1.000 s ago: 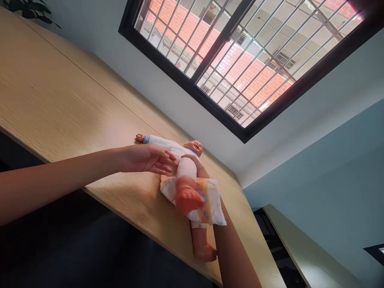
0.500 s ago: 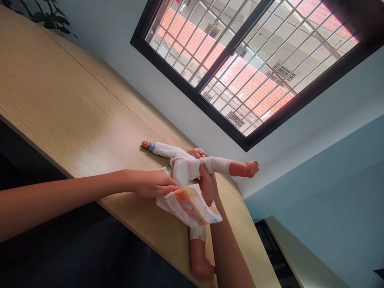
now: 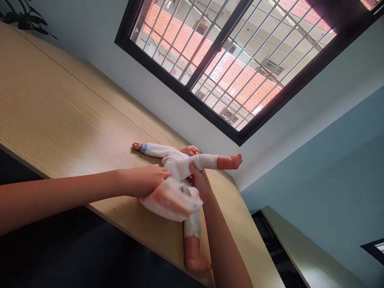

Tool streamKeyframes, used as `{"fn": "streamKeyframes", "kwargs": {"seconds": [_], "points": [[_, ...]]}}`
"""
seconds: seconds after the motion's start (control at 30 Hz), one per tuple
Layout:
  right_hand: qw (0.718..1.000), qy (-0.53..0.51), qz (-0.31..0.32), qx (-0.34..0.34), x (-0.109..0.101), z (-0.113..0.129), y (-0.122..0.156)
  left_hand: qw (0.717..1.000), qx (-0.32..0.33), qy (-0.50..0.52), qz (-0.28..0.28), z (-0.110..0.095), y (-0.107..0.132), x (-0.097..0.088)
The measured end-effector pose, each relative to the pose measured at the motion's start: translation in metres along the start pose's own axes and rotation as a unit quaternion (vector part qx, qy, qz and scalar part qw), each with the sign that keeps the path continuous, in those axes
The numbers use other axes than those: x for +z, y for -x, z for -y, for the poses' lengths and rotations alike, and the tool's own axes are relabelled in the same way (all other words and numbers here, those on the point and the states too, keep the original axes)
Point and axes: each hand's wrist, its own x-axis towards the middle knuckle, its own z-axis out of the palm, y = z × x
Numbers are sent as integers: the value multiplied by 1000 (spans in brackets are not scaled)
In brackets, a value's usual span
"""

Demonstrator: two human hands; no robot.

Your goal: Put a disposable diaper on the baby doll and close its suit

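Where the pale wall meets the bench at the far left, dark green plant leaves spread above the wood-grained top. From the left edge a bare forearm runs over the bench's near edge to the left hand, its fingers curled narrow on the edge of a diaper. Just beyond that hand, one arm of a doll stretches out leftward in a white sleeve with a blue cuff. The diaper, white with an orange printed band, is blurred and bends up over the bench, in front of the doll's hips; I cannot tell how much of it lies beneath the body. The doll, dressed in white, is on its back with its head toward the wall; one leg points down to the near edge, the foot bare. Right of the diaper, the right hand is closed around the doll's other leg, thumb on top, holding it raised and turned to the right, its bare foot over the far side of the bench. Above, a black-framed window shows metal bars and brickwork outside. Farther right come a blue wall and another wooden surface, well apart from the doll.
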Motion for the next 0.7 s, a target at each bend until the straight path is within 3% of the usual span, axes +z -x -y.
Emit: {"fn": "streamKeyframes", "kwargs": {"seconds": [0.07,0.13,0.23,0.37,0.57,0.7], "points": [[999,-39,23,30,-1,0,1,996,39,23,81,-7,1,0],[998,-43,34,29,-2,0,2,992,23,28,120,-11,3,2],[998,-45,26,34,-3,2,3,993,-42,-27,104,-9,8,13],[998,-53,3,38,-1,7,6,996,-27,-57,68,-2,8,25],[999,-51,-2,20,8,26,13,994,-67,-5,82,3,-17,25],[999,-39,14,7,13,40,17,991,-129,2,39,4,-32,31]]}}
